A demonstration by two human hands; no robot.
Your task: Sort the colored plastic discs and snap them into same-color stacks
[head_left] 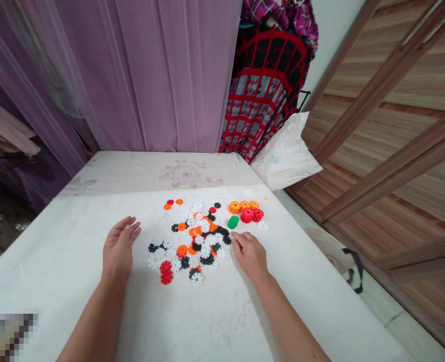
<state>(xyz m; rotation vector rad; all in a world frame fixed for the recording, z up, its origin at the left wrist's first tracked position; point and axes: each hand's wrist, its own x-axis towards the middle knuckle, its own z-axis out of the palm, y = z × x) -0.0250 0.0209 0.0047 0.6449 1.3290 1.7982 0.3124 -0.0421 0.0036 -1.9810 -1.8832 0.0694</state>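
Observation:
Many small notched discs in white, black, orange and red lie in a loose pile (205, 239) on the white-covered table (162, 322). To the left of the pile my left hand (120, 246) is raised with its fingers apart and nothing in it. My right hand (249, 253) rests at the pile's right edge, thumb and index finger together beside the black discs (222, 234); whatever lies between the fingertips is too small to make out. Beyond it sit grouped orange discs (244, 206), red discs (251, 215), green discs (233, 221) and a white disc (262, 226).
A white plastic bag (288, 153) hangs at the table's far right corner. Purple curtains (162, 75) and a red patterned cloth (260, 95) stand behind the table. Wooden cabinet doors (388, 125) are on the right, with another bag (335, 256) on the floor.

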